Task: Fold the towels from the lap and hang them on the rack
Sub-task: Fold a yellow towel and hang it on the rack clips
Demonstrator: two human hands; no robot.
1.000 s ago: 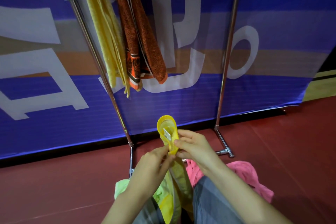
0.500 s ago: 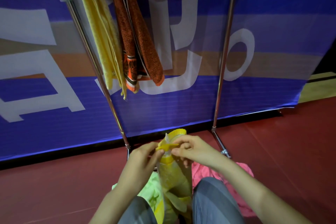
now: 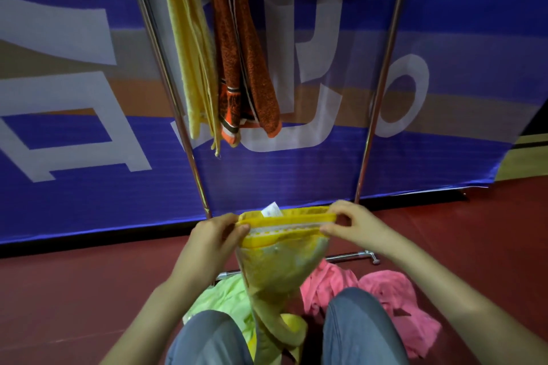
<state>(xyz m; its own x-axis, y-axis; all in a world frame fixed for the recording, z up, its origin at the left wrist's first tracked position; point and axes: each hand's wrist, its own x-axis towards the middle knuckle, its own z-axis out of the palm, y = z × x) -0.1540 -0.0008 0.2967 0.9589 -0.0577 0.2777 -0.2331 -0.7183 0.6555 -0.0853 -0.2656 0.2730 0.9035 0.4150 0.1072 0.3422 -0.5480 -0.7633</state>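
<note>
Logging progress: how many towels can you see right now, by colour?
Pale yellow towel, on the rack: 1
Orange towel, on the rack: 1
Bright yellow towel, held up: 1
Light green towel, not yet hung: 1
Pink towel, not yet hung: 1 heap, maybe more
Total: 5

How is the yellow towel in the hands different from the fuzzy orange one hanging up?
The bright yellow towel is held by its top edge between the left hand and right hand; the orange towel hangs folded on the rack, untouched. The bright yellow towel trails into the lap; the orange towel dangles free. Both hang downward.
</note>
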